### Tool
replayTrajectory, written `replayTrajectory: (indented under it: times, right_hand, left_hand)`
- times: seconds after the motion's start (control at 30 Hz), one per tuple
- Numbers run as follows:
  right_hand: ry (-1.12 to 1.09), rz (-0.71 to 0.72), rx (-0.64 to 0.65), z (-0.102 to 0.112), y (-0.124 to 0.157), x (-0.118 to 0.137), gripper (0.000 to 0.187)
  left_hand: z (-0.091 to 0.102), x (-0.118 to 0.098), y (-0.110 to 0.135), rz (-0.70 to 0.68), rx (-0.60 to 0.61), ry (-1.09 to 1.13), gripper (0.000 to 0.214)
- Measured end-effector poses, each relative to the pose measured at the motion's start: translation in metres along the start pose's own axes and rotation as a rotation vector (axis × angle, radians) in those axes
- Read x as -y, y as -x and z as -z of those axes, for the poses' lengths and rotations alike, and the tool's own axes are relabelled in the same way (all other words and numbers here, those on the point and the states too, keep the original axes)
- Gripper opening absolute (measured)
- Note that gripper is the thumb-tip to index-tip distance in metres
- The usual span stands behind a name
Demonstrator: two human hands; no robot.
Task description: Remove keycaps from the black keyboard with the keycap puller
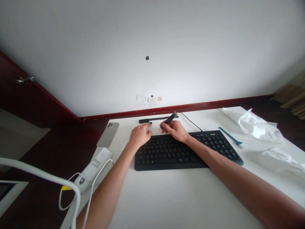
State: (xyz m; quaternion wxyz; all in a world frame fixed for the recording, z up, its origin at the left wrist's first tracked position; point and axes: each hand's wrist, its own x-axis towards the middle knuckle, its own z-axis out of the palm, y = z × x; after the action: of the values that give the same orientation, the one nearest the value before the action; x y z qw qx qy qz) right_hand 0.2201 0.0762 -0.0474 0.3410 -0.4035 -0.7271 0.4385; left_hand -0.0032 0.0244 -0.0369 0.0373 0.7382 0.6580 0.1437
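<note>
The right hand (175,131) rests at the far edge of a black full-size keyboard (188,152), its fingers (165,124) pinching a slim black stick-shaped object (169,118) that tilts up toward the far left. The left hand (140,134) is just beside it, fingers (146,126) curved down and close together, holding nothing visible, near a thin wire loop (158,129) on the white counter (166,197). Just beyond lies a long black segmented strip (154,120). To the left are a silver-backed smartphone (107,134) and a white corded handset (95,168). To the right are a slender blue plastic tool (230,136) and a crumpled white plastic sheet (258,125).
</note>
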Motion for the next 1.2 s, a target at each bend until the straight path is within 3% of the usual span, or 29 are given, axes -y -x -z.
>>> replayTrajectory:
  times: [1.2]
  right_hand:
    - [0.015,0.007,0.007,0.0002,0.0014,0.0007,0.043]
  left_hand:
    - [-0.0069,0.0046,-0.0059,0.006,0.054,0.015,0.051]
